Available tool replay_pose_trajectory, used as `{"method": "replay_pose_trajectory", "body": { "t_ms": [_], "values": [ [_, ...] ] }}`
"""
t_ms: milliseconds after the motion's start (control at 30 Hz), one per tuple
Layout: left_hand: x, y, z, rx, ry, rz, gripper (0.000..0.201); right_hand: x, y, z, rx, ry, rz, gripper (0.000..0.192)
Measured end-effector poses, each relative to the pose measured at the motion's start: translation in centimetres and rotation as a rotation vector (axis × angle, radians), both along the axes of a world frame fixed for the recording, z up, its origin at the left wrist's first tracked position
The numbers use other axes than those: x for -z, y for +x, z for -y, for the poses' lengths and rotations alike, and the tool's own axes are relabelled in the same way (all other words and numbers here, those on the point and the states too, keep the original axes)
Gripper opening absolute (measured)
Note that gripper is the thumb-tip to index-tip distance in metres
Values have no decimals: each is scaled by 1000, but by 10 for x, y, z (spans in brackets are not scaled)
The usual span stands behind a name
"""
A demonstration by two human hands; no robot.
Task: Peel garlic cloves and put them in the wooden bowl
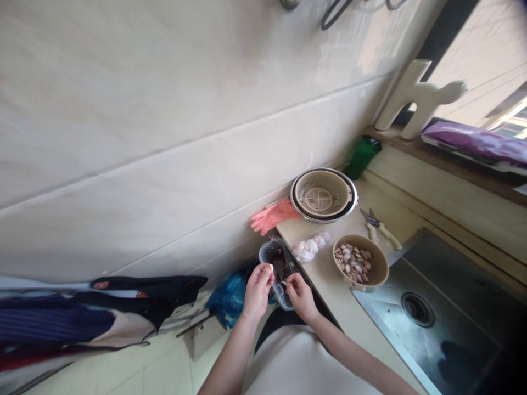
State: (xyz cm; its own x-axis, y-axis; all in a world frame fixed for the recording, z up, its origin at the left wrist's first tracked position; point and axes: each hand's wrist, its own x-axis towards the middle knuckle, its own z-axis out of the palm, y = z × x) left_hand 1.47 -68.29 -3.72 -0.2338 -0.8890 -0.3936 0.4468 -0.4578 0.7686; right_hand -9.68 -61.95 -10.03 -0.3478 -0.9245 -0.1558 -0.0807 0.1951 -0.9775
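- Head view shows your left hand (257, 288) raised over the bench (329, 285) edge, its fingers pinched narrow on a small pale garlic clove (269, 267) held at the fingertips.
- Your right hand (300, 293) sits just beside it, fingers closed to a tight pinch on what looks like a scrap of papery skin; it is too small to tell for sure.
- Both hands hover above a clear plastic container (275, 263) that overhangs the bench edge; dark peelings seem to lie inside.
- The clove should handle as light, firm and a little slippery once bare, with dry, brittle skin that tears rather than lifts whole. Judging by its shape, take it by the flat sides near the root end, and use a fingernail at the tip to catch the skin.
- Your forearms come up from below, wrists bent inward so the fingertips nearly meet.
- Near the container lie whole garlic bulbs (310, 247), and just beside them a tan bowl (379, 269) holding unpeeled cloves.
- Farther back stand a colander (323, 195), pink rubber gloves (272, 216), scissors (376, 225) and a green bottle (362, 156); the steel sink (444, 307) lies to your right.
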Motion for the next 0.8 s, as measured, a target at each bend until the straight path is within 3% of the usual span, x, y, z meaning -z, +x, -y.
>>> {"method": "replay_pose_trajectory", "body": {
  "t_ms": [167, 300, 400, 467, 533, 600, 667, 733, 800],
  "values": [
    [-4, -6, -1, 47, 11, 57, 27, 25, -5, 15, -115, 118, -372, 17],
    [-1, -7, -2, 48, 32, 81, 28, 26, -7, 23, -291, 321, -576, 21],
    [5, -5, -1, 29, 42, 123, 29, 22, -8, 21, -317, 415, -592, 33],
    [8, -7, 0, 79, 11, 204, 28, 16, -11, 16, -283, 427, -549, 35],
    [8, -14, -1, 193, -74, 344, 28, 4, -16, 6, -204, 351, -364, 31],
    [3, -30, -5, 352, -246, 486, 23, -12, -24, -6, -82, 236, -41, 48],
    [-7, -55, -13, 499, -494, 565, 13, -31, -39, -19, 53, 153, 240, 53],
    [-19, -87, -23, 592, -709, 561, 12, -49, -63, -32, 174, 104, 270, 47],
    [-31, -119, -33, 677, -779, 473, 24, -62, -97, -41, 294, 46, 134, 43]
  ]
}}
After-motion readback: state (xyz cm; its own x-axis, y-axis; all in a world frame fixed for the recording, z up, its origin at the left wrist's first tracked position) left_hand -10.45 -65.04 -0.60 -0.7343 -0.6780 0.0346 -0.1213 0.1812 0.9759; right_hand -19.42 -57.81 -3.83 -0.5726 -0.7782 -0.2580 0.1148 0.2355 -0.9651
